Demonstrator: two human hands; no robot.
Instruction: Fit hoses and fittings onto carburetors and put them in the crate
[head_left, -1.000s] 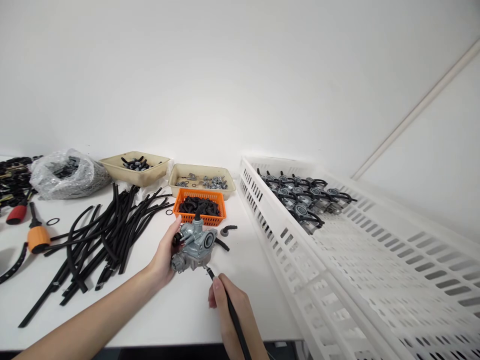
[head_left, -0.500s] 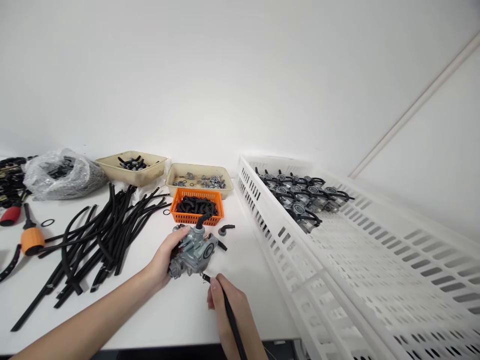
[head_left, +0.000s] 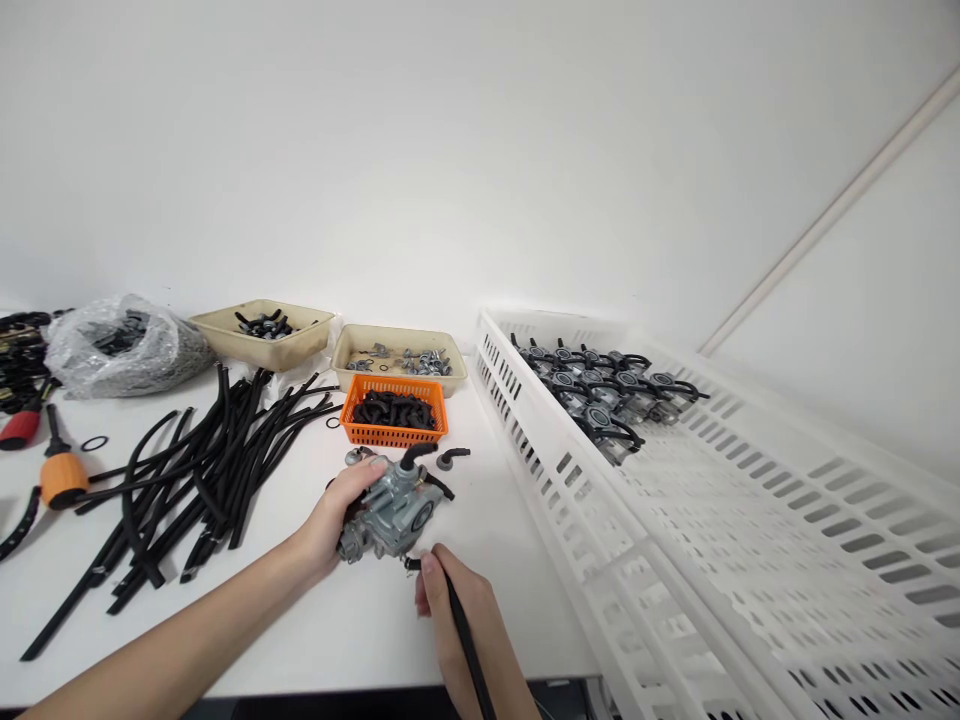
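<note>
My left hand (head_left: 330,525) is closed on the left side of a grey metal carburetor (head_left: 395,508), tilted above the white table, with a short black elbow tube (head_left: 418,455) on its top. Between the thumb and fingers of my right hand (head_left: 461,590) is a long black hose (head_left: 466,640), whose clipped tip is at the carburetor's lower edge. Whether the tip touches the carburetor I cannot tell. A loose black elbow piece (head_left: 454,457) lies just behind the carburetor, to the right.
An orange basket (head_left: 394,436) of black rubber parts stands behind. Two beige trays (head_left: 289,352) hold small parts. Black hoses (head_left: 217,470) and an orange-handled tool (head_left: 64,480) lie left. At right, a white crate (head_left: 577,480) contains several carburetors (head_left: 600,420).
The carburetor has turned and tilted in my left hand, its top tube now pointing more to the right. My right hand and the hose have barely moved.
</note>
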